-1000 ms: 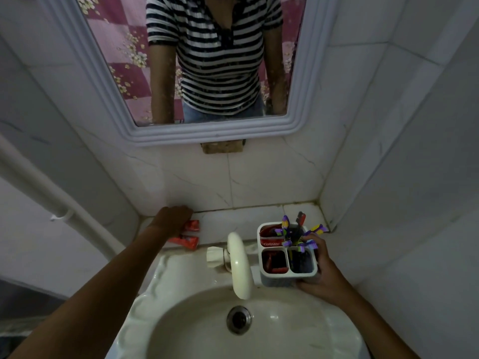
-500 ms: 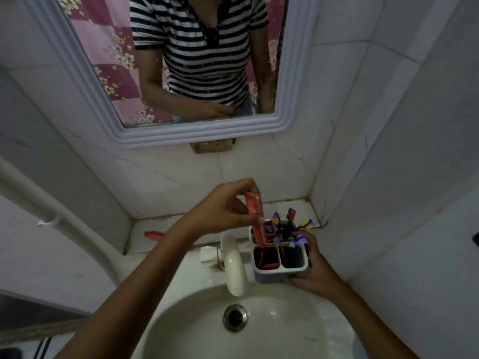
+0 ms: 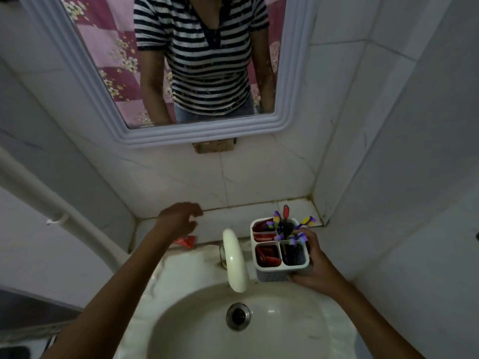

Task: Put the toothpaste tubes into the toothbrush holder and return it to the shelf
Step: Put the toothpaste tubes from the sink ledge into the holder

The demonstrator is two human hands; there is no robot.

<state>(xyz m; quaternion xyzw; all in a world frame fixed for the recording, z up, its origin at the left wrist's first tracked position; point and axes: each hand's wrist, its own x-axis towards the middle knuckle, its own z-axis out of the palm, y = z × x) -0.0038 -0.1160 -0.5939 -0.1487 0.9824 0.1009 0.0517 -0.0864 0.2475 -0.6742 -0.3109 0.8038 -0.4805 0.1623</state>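
While the right hand [image 3: 315,265] grips the toothbrush holder [image 3: 281,251] at the sink's [image 3: 259,332] far right, the left hand's [image 3: 178,218] empty fingers [image 3: 195,211] spread above a red toothpaste tube [image 3: 185,240].

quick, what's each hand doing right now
Left hand: open, empty, fingers spread above the red toothpaste tube on the shelf.
Right hand: closed on the white toothbrush holder, steadying it at the sink edge.
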